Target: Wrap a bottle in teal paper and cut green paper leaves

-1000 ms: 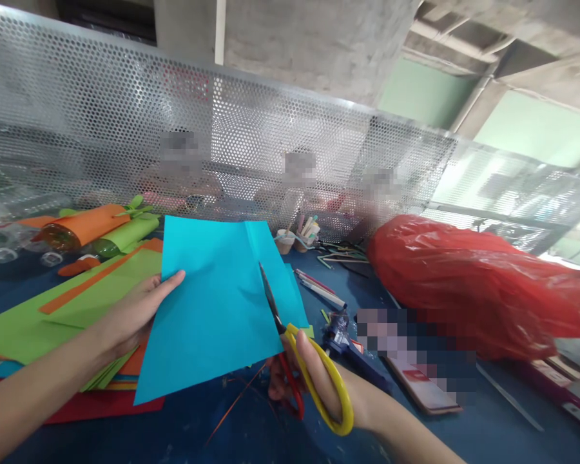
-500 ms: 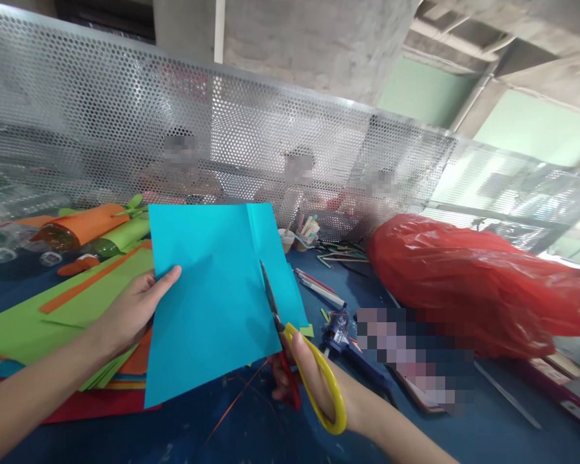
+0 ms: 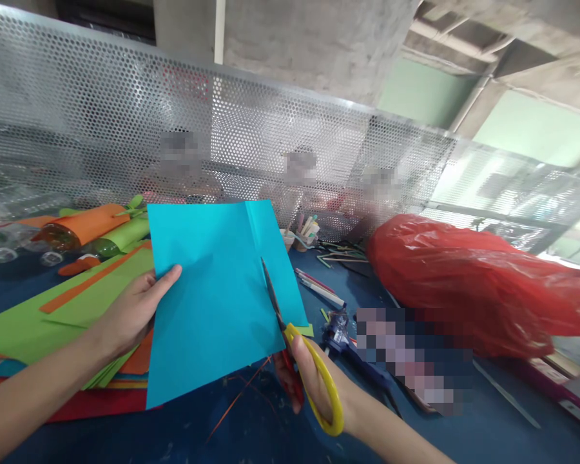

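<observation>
My left hand [image 3: 138, 299] grips a sheet of bright blue paper [image 3: 207, 290] by its left edge, thumb on the front and fingers hidden behind. A crease runs down the paper near its right side. My right hand [image 3: 309, 380] holds scissors [image 3: 329, 396] with one yellow and one red handle loop. One dark blade lies over the front of the paper, its tip near the crease; the other blade is hidden behind. The cut runs up from the lower edge, and the strip to its right is still joined at the top.
Green and orange paper sheets [image 3: 24, 322] are stacked at left, below paper-wrapped bottles [image 3: 89, 225]. Pens [image 3: 321, 290], a blue glue gun [image 3: 362, 357] and a red plastic bag [image 3: 454, 277] lie at right. Beyond the table stands a perforated metal screen [image 3: 290, 122], with people behind it.
The scissors' loops have come slightly closer together, and the red loop has shifted a little right. The paper's right part has moved slightly; my left hand keeps its place.
</observation>
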Motion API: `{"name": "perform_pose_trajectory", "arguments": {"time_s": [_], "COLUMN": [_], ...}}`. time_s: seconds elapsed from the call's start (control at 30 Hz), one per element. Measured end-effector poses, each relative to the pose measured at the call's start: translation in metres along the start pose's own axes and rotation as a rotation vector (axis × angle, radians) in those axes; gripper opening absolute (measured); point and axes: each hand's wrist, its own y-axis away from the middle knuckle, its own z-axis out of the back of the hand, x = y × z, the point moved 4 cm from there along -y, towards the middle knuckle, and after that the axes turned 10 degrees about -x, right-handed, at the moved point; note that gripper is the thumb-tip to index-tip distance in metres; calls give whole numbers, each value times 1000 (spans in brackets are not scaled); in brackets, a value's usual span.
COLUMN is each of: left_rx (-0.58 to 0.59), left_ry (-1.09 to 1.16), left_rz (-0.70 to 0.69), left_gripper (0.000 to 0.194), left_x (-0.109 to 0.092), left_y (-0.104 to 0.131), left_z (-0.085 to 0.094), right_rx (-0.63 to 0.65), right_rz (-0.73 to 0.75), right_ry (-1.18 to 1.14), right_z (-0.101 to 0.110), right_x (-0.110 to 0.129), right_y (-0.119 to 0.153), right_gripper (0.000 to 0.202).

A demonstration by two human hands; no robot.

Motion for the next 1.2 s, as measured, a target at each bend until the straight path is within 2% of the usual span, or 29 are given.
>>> {"name": "perform_pose_trajectory", "arguments": {"time_s": [0.17,0.37,0.63,0.83,1.1,1.2], "left_rx": [19,44,4,-9,-51,-29], "left_ry": [-20,-9,2,50,34,30], "left_rz": [-3,-8,12,25,9,5], "left_gripper": [39,45,44,32,32,32], "left_x": [1,4,4,4,3,-1], "left_y": [0,-3,-2,0,2,6], "left_z": [1,3,3,1,1,-2], "right_rx": [-6,-18,-33,-53,-68,-84], "right_rz": [-32,-53,-78,-133,-206,-223], "right_ry": [-88,-102,-107,-106,-133,-135], "right_z": [-3,-5,-5,-6,-9,-9], "right_x": [-3,-9,-10,-5,-4,-3], "right_y": [-1,-1,-3,-2,-2,-1], "right_gripper": [69,68,71,73,74,75]}}
